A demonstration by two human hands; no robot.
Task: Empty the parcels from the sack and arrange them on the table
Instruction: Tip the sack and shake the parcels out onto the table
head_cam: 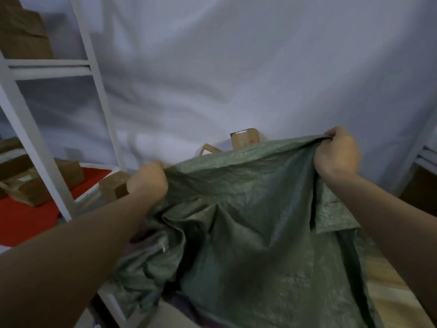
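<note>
Both hands hold the green sack (248, 209) by its upper edge: the left hand (147, 179) has its grip curled tight round a bunched corner, the right hand (337, 152) pinches the other corner higher up. Brown parcels (244, 138) peek over the sack's edge, another box (114, 185) sits just beside the left hand. A white sheet (236, 67) hangs behind. At left stands a white shelf frame (47, 69) with more boxes (40, 183) on red cloth (26, 216). A wooden desk (390, 290) shows at lower right.
</note>
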